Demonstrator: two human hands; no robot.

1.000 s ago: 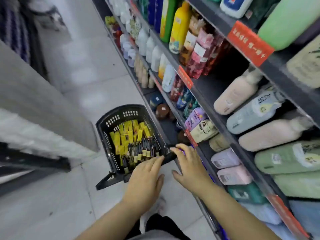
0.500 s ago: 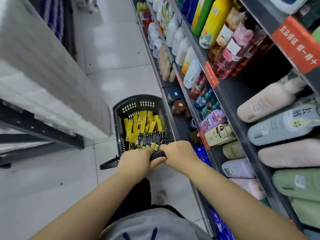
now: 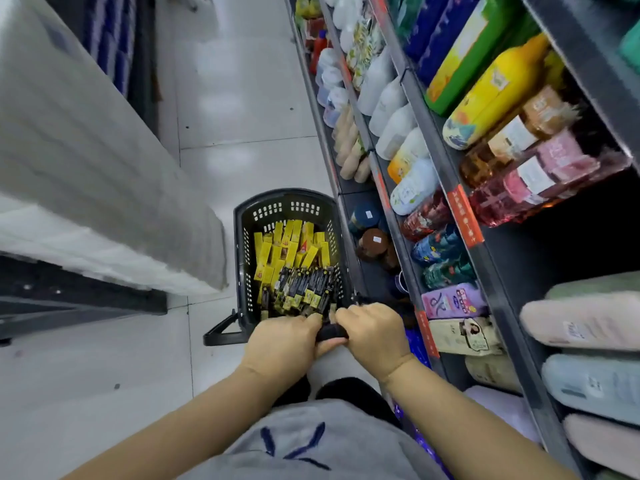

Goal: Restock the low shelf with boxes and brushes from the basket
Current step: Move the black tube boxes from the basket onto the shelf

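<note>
Head | left hand (image 3: pixel 282 344), right hand (image 3: pixel 375 336) grip handle (image 3: pixel 330 331) | basket (image 3: pixel 242 251) ahead

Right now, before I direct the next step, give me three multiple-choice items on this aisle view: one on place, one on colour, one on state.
1. Where does the black basket stand?
A) on the floor beside the shelving
B) up on a shelf
C) on a trolley

2. What colour are the boxes at the basket's far end?
A) red
B) yellow
C) white

3. What are the left hand and right hand doing?
A) hanging free
B) lifting a box
C) gripping the basket handle

Answers:
1 A, it sits on the tiles alongside the shelving.
2 B, yellow boxes lie beyond the dark brush packs.
3 C, the fingers of both hands curl round the black handle.
</note>
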